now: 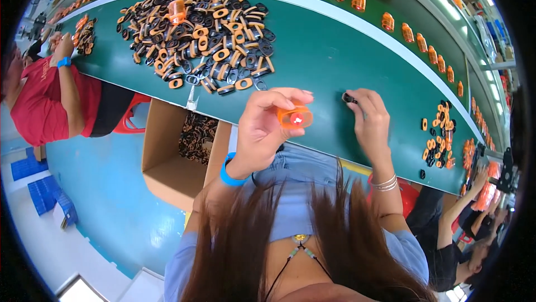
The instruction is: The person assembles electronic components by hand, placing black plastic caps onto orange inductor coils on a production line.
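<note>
Orange translucent cap point(294, 117) sits pinched in the person's left hand point(267, 129), raised just off the near edge of the green conveyor belt point(335, 50). Thumb and fingertips close round its sides. Its open end faces up toward the person's head, so a red core shows inside; the long axis runs roughly along the line of sight, tilted a little to the right. A blue wristband point(230, 178) circles that wrist.

Her right hand point(369, 119) rests at the belt's near edge, just right of the cap but apart from it. Its fingers are curled together and nip a small black ring piece point(349, 98) at the tips, the piece lying on or barely above the belt; I cannot tell which.

Farther up the belt lies a big heap of black and orange rings point(204, 34), with one orange cap on top. More orange caps point(421, 42) run in a row along the far side. A smaller scatter of rings point(438, 140) lies to the right. A cardboard box point(173, 157) with more rings stands under the belt, left of her. Another worker in a red shirt point(39, 101) stands at the far left.
</note>
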Demonstrator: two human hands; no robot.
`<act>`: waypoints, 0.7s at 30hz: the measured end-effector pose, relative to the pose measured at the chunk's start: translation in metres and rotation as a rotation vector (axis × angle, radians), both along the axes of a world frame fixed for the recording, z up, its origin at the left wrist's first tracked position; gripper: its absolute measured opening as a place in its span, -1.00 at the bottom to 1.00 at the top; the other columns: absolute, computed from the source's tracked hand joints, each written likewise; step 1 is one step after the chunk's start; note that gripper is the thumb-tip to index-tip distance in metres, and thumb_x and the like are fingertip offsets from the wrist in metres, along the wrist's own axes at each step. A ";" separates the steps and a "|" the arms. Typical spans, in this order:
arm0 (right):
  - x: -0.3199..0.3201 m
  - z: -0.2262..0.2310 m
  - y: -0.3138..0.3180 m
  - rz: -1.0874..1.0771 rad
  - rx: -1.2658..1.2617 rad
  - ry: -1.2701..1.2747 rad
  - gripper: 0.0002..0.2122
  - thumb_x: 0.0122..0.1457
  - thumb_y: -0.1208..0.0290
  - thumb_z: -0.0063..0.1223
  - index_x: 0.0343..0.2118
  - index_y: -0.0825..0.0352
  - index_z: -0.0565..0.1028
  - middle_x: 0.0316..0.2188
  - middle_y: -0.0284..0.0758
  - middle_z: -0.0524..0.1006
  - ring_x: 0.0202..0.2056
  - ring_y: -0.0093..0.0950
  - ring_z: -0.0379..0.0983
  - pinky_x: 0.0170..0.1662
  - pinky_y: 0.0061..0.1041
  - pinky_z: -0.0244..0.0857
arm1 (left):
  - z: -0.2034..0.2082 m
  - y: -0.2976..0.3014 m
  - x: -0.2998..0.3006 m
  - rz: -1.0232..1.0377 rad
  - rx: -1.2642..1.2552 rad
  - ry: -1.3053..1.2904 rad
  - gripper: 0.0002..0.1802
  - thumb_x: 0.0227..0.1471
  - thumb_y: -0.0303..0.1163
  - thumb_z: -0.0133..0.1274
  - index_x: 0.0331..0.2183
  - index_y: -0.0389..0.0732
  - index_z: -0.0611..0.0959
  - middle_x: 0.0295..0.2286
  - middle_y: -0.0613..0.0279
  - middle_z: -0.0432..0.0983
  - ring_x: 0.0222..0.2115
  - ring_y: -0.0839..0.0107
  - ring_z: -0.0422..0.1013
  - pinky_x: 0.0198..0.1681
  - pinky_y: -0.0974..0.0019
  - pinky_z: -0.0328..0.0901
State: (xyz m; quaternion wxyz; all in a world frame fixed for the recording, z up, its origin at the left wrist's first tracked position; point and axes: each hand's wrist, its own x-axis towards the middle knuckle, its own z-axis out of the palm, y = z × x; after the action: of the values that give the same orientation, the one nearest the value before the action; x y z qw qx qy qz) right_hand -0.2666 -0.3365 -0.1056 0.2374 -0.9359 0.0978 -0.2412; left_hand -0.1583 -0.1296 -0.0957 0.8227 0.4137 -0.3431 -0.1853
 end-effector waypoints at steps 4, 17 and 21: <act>-0.002 -0.005 0.002 0.004 -0.020 0.104 -0.79 -0.03 0.69 0.08 -0.29 0.38 0.53 -0.32 -0.20 0.50 -0.28 -0.24 0.46 -0.24 -0.38 0.35 | 0.007 -0.004 0.002 -0.005 -0.053 -0.051 -0.58 -0.06 -0.66 0.12 -0.18 -0.18 0.33 -0.13 -0.01 0.41 -0.01 0.13 0.31 0.12 0.03 0.15; 0.016 0.039 0.001 0.170 0.062 -0.031 -0.74 -0.08 0.72 0.07 -0.27 0.38 0.48 -0.30 -0.19 0.48 -0.28 -0.23 0.44 -0.23 -0.39 0.35 | 0.025 -0.018 -0.001 -0.005 -0.009 -0.082 -0.60 -0.01 -0.60 0.11 -0.15 -0.21 0.31 -0.14 -0.01 0.38 -0.02 0.19 0.31 0.11 0.08 0.16; 0.014 0.090 0.027 0.281 0.060 -0.324 -0.77 -0.10 0.67 0.16 -0.31 0.39 0.50 -0.36 -0.22 0.48 -0.30 -0.30 0.46 -0.27 -0.41 0.37 | 0.031 -0.017 -0.007 0.049 0.076 -0.094 -0.60 0.00 -0.65 0.08 -0.13 -0.23 0.32 -0.13 0.00 0.38 -0.05 0.29 0.33 0.06 0.22 0.22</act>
State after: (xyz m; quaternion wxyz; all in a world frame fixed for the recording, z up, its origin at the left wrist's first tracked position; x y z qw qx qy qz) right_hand -0.2521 -0.3095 -0.0156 0.3091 -0.8819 -0.0660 -0.3498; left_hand -0.1650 -0.1466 -0.0643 0.7937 0.4613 -0.3636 -0.1584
